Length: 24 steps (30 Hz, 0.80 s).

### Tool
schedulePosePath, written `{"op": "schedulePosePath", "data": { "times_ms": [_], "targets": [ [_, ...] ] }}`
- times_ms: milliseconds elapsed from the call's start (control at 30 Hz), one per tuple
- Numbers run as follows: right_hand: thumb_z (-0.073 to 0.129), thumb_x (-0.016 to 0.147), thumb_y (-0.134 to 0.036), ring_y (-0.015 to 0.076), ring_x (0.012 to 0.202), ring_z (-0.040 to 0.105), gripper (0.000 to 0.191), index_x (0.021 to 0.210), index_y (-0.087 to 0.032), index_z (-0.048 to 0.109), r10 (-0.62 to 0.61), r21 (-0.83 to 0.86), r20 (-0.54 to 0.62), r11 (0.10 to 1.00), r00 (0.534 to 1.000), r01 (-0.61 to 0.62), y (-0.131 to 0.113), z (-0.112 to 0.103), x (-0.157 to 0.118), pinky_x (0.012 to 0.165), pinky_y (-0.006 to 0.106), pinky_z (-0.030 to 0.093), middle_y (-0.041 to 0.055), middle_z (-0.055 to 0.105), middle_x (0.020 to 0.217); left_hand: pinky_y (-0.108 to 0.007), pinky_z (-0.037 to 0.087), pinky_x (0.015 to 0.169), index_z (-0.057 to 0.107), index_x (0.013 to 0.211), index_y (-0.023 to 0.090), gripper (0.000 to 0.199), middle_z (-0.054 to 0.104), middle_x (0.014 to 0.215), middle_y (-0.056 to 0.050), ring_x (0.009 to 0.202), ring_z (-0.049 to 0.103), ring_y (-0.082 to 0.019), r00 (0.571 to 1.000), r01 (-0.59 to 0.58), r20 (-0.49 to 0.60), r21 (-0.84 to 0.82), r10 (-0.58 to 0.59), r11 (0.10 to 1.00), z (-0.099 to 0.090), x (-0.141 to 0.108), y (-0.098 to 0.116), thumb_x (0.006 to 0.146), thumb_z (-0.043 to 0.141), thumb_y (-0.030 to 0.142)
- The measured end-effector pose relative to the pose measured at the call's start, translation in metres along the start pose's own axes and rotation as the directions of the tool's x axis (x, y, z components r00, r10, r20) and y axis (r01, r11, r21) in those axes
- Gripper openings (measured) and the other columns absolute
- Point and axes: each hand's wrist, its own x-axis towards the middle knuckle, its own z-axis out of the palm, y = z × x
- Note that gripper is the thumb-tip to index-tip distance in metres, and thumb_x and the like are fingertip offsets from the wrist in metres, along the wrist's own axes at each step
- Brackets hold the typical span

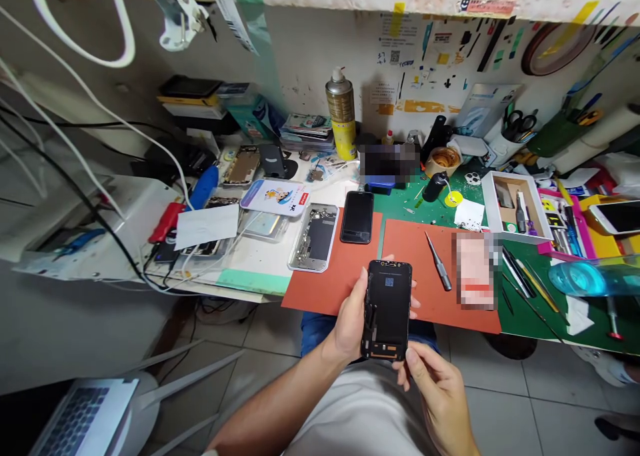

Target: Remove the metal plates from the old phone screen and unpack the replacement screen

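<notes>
A black phone screen assembly (387, 309) is held over my lap at the table's front edge, its inner side with a small square code facing up. My left hand (351, 319) wraps round its left side, with fingertips showing at the right edge. The thumb and fingers of my right hand (433, 373) pinch its lower right corner. On the orange mat (320, 293) lies a dark phone (357, 217). To its left, an opened phone housing (313, 237) rests in a clear tray. A grey screwdriver (439, 263) lies on the mat to the right.
A yellow spray can (341, 116) stands at the back. On the right are a white box of tools (517, 206), tweezers and a blue transparent bottle (590, 278). Cables hang at the left, above a white paper (207, 227). A laptop (85, 416) sits at the lower left.
</notes>
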Motion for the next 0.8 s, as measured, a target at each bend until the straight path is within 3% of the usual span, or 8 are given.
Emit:
{"op": "schedulePosePath", "data": {
  "times_ms": [133, 367, 500, 633, 800],
  "targets": [
    [0.066, 0.101, -0.052, 0.0196, 0.070, 0.060, 0.038, 0.102, -0.019, 0.084, -0.067, -0.010, 0.005, 0.998, 0.998, 0.067, -0.008, -0.001, -0.001, 0.068, 0.032, 0.049, 0.0076, 0.070, 0.076, -0.035, 0.063, 0.076, 0.051, 0.158, 0.026, 0.069, 0.079, 0.120, -0.015, 0.085, 0.079, -0.024, 1.000, 0.004, 0.004, -0.014, -0.004, 1.000, 0.001, -0.003, 0.000, 0.105, 0.042, 0.070],
    [0.088, 0.083, -0.043, 0.0264, 0.094, 0.072, 0.028, 0.102, -0.023, 0.084, -0.126, -0.029, -0.239, 0.992, 0.963, 0.123, -0.019, -0.005, 0.003, 0.085, 0.036, 0.062, 0.0114, 0.077, 0.105, -0.039, 0.065, 0.078, 0.047, 0.160, 0.028, 0.069, 0.079, 0.119, -0.015, 0.085, 0.080, -0.025, 0.997, 0.066, 0.055, -0.054, -0.063, 0.996, -0.001, -0.009, -0.003, 0.105, 0.042, 0.069],
    [0.088, 0.082, -0.044, 0.0189, 0.074, 0.069, 0.027, 0.099, -0.023, 0.083, -0.111, -0.063, -0.285, 0.993, 0.952, 0.097, -0.023, -0.003, 0.004, 0.069, 0.030, 0.062, 0.0068, 0.075, 0.089, -0.039, 0.064, 0.078, 0.052, 0.156, 0.027, 0.064, 0.079, 0.118, -0.013, 0.084, 0.079, -0.024, 0.997, 0.076, -0.019, -0.074, -0.078, 0.994, 0.003, -0.007, -0.002, 0.106, 0.042, 0.066],
    [0.088, 0.082, -0.045, 0.0215, 0.092, 0.072, 0.028, 0.098, -0.023, 0.083, -0.107, -0.054, -0.291, 0.994, 0.951, 0.096, -0.025, -0.001, 0.002, 0.083, 0.031, 0.062, 0.0089, 0.077, 0.100, -0.037, 0.064, 0.076, 0.055, 0.154, 0.026, 0.061, 0.080, 0.117, -0.012, 0.081, 0.079, -0.023, 0.991, 0.053, -0.117, -0.093, -0.064, 0.994, 0.006, -0.001, 0.002, 0.107, 0.041, 0.063],
    [0.087, 0.084, -0.049, 0.0162, 0.070, 0.066, 0.033, 0.102, -0.021, 0.083, 0.001, -0.028, -0.298, 1.000, 0.955, -0.010, -0.021, -0.003, -0.002, 0.067, 0.028, 0.058, 0.0061, 0.075, 0.082, -0.036, 0.064, 0.078, 0.063, 0.147, 0.024, 0.057, 0.079, 0.120, -0.011, 0.089, 0.079, -0.024, 0.984, 0.041, -0.170, -0.091, -0.056, 0.995, 0.007, 0.004, 0.003, 0.108, 0.041, 0.059]
  ]
}}
